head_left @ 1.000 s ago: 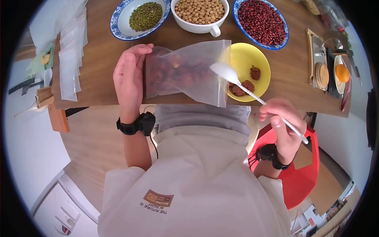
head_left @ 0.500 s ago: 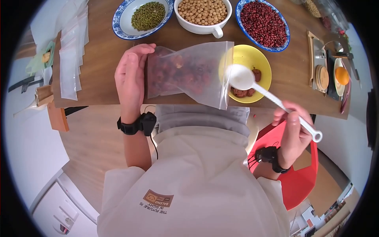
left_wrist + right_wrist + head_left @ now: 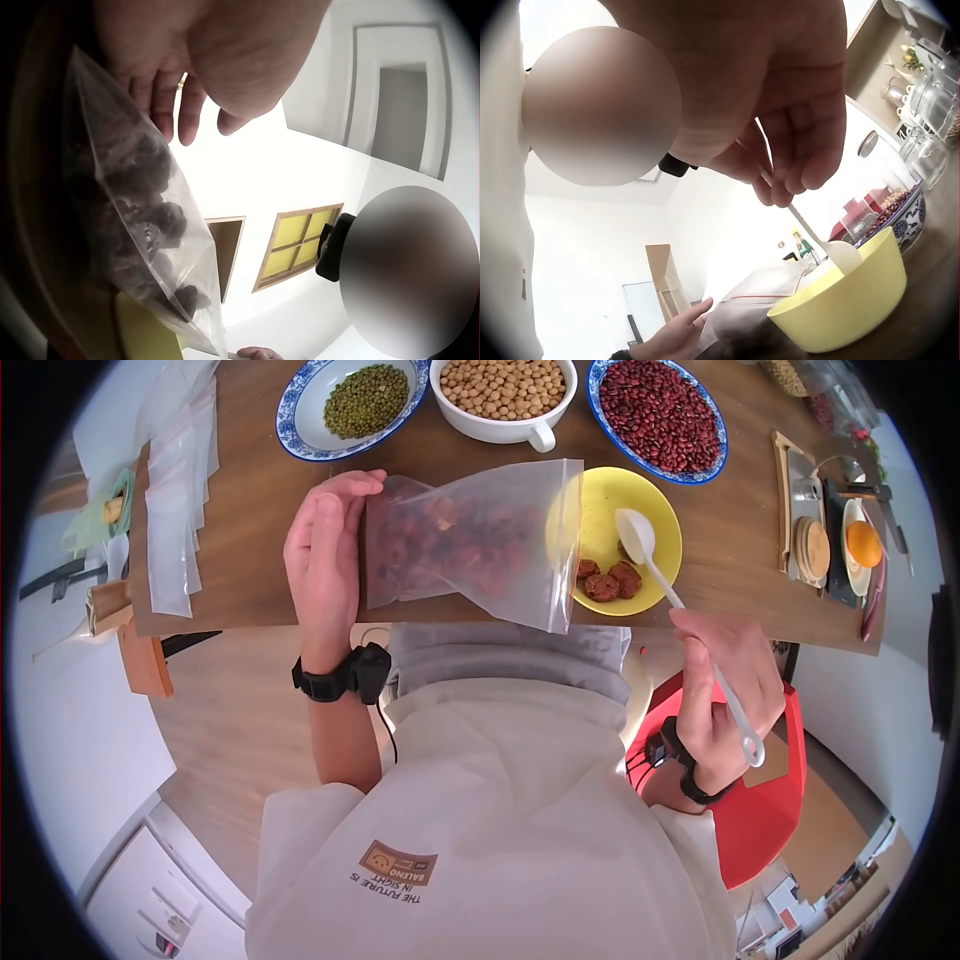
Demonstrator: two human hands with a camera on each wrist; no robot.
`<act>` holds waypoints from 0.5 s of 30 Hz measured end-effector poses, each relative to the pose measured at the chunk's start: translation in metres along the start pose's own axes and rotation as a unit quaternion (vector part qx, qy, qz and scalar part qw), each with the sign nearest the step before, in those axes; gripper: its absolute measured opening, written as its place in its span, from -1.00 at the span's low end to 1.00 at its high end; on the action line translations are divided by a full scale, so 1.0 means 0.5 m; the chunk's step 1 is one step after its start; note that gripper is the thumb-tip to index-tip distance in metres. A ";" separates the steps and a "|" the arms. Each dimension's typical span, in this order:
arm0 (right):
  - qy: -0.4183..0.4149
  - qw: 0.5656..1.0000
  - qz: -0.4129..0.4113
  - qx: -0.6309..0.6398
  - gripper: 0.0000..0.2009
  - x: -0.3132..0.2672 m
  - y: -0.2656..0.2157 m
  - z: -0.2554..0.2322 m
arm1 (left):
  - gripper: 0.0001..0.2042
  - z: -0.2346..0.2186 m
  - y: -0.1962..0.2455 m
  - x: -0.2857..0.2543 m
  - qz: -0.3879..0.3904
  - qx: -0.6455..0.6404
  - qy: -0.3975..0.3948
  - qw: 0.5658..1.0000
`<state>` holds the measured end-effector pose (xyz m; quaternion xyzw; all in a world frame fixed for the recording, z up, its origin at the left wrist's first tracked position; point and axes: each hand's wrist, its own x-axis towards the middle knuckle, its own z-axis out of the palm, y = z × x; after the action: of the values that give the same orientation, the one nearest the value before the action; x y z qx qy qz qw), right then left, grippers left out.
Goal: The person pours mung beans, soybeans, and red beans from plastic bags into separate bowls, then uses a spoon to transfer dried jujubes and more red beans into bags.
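Note:
My right hand (image 3: 735, 685) pinches the handle of a white plastic spoon (image 3: 640, 540). The spoon's head reaches into the yellow bowl (image 3: 662, 500), beside several reddish-brown dried fruits (image 3: 602, 588). In the right wrist view the spoon head dips inside the bowl's rim. A clear zip bag (image 3: 455, 550) of dark red dried fruits lies left of the bowl, its zip end overlapping the bowl's left rim. Along the bag's closed end stands my left hand (image 3: 328, 550), fingers extended and slightly bent. The left wrist view shows its fingertips right by the bag.
Behind stand a blue-and-white dish (image 3: 297, 420) of green beans, a white handled bowl (image 3: 500, 432) of chickpeas and a dish (image 3: 715, 465) of red beans. Empty zip bags (image 3: 172, 530) lie at left. A tray (image 3: 785, 500), a knife (image 3: 865, 491) and an orange (image 3: 863, 544) sit at right.
The spoon head has moved from over the bag's zip end to the right and down into the yellow bowl. My left hand and the bag have stayed in place.

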<state>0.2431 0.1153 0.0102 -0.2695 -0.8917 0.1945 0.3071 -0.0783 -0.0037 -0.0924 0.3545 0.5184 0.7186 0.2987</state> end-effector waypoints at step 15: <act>0.016 0.950 0.236 0.206 -0.87 -0.020 0.034 0.025 | -0.67 0.001 0.000 0.000 0.002 -0.002 0.000 1.000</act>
<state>0.2477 0.1202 -0.0125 -0.4060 -0.7385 0.4365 0.3151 -0.0779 -0.0034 -0.0923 0.3545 0.5161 0.7205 0.2982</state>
